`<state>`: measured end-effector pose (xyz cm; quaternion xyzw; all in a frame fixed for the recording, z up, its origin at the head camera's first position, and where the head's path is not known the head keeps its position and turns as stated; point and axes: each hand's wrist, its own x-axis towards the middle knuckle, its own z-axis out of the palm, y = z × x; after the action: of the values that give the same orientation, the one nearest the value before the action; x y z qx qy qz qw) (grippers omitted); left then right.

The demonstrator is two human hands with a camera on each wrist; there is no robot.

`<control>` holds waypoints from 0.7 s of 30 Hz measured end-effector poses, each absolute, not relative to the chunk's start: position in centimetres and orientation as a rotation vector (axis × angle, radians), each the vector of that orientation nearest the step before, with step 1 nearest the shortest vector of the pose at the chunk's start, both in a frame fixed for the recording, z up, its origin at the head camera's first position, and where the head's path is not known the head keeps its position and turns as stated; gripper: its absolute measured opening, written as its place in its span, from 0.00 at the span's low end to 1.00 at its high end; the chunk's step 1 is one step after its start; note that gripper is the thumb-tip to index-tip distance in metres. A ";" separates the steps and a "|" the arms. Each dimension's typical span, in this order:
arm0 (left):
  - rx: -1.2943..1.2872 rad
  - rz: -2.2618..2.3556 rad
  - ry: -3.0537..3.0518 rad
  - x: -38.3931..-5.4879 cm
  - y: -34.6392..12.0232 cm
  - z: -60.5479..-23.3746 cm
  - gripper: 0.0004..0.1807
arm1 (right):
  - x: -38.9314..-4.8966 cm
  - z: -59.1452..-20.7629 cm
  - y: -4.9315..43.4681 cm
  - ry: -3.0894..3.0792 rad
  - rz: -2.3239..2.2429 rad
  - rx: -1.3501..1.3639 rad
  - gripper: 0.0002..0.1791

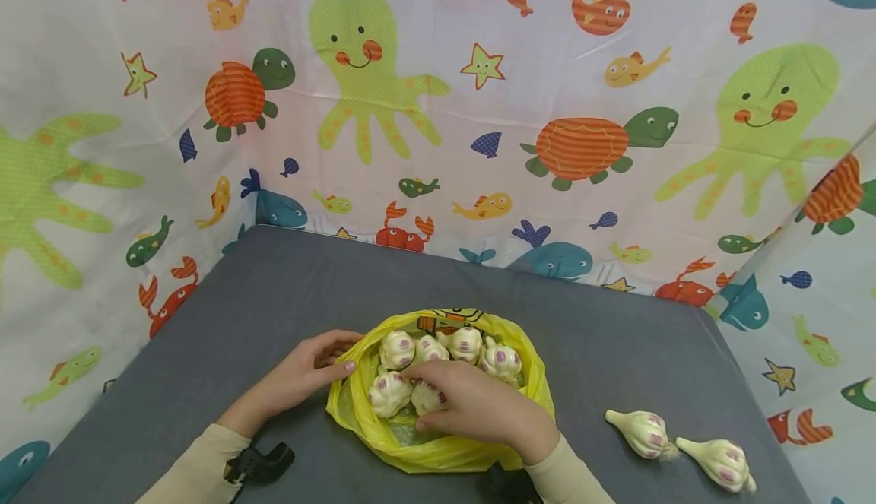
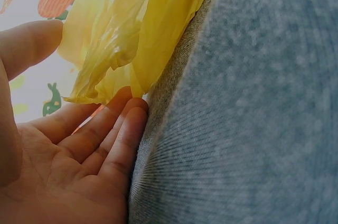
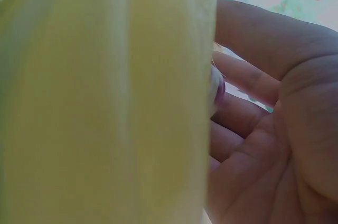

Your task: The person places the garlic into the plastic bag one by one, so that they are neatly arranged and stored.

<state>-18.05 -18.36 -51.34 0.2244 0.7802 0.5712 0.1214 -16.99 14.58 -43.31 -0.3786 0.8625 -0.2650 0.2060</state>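
A yellow plastic bag (image 1: pixel 452 454) stands on the table with its mouth rolled wide, holding several whitish garlic bulbs (image 1: pixel 397 350) with purple marks. My right hand (image 1: pixel 472 405) reaches over the near right rim into it. Thumb and fingers curve around one garlic bulb (image 1: pixel 427 397) at the front of the group; in the right wrist view a purple-white bit of bulb (image 3: pixel 217 92) shows by the fingers, the rest hidden behind the bag. At the bag's left side, my left hand (image 1: pixel 308 367) touches the rim with loosely bent fingers, thumb apart from them in the left wrist view.
Two long-necked garlic bulbs (image 1: pixel 643 433) lie on the grey table (image 1: pixel 294 283) to the right of the bag, one beside the other. A curtain (image 1: pixel 424 207) printed with sea animals walls the table at the back and both sides.
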 end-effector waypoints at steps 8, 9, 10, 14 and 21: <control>0.664 1.677 2.263 -18.1 -18.3 -51.3 0.26 | -16.7 -42.6 14.8 2.436 -0.780 -1.055 0.29; 0.665 1.679 2.260 -18.1 -18.3 -51.4 0.26 | -16.6 -42.5 14.9 2.441 -0.782 -1.058 0.30; 0.664 1.681 2.257 -18.1 -18.3 -51.4 0.26 | -16.6 -42.3 15.0 2.445 -0.786 -1.065 0.30; 0.661 1.684 2.260 -18.1 -18.3 -51.4 0.25 | -16.6 -41.8 15.7 2.454 -0.799 -1.125 0.31; 0.658 1.679 2.256 -18.1 -18.5 -51.3 0.26 | -16.6 -41.0 16.0 2.450 -0.829 -1.105 0.29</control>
<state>-18.06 -18.46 -51.35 0.2259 0.7749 0.5766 0.1265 -16.58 15.96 -40.97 -0.3877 0.8593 -0.2908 0.1637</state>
